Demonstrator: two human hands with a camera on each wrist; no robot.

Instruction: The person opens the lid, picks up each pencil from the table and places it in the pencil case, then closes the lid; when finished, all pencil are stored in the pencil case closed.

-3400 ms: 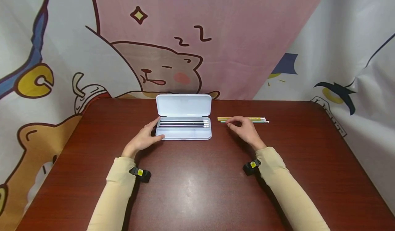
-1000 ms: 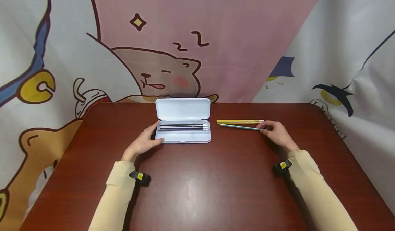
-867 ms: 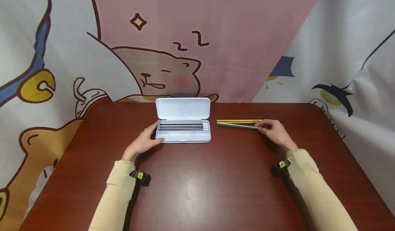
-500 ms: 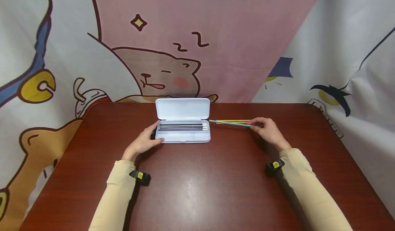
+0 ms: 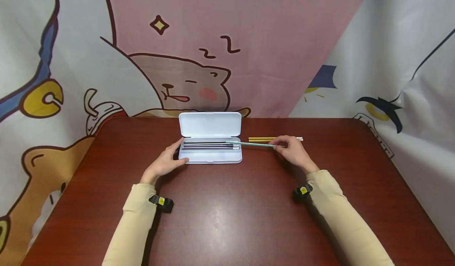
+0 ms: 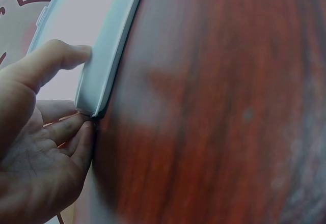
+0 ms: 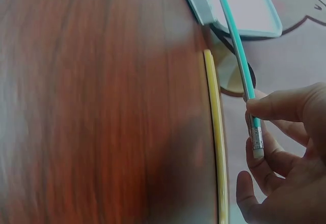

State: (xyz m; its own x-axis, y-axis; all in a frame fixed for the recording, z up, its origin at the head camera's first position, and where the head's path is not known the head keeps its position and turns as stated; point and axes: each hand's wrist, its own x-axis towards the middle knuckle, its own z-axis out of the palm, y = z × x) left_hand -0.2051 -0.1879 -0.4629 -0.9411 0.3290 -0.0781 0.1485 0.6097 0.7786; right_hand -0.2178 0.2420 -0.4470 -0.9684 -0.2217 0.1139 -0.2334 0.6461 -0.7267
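Note:
A white pencil case (image 5: 210,124) stands with its lid up at the back of the table, several dark pencils (image 5: 204,145) lying side by side in its rear compartment. My left hand (image 5: 163,165) grips the case's left end, thumb at the front edge and fingers around the side. Between thumb and fingers, my right hand (image 5: 294,153) pinches a green pencil (image 5: 256,144) near its eraser end, clear of the table in the right wrist view. Its far tip reaches over the case's right end. Behind the right hand lie yellow pencils (image 5: 258,139), partly hidden by it.
The dark red-brown table (image 5: 220,206) extends in front of the case and to both sides. A cartoon-printed cloth (image 5: 270,60) hangs directly behind the table's back edge. Each wrist carries a small black camera (image 5: 302,191).
My right hand has picked up the green pencil from beside the yellow ones and carried it left, so its tip is now over the case. The left hand stays on the case.

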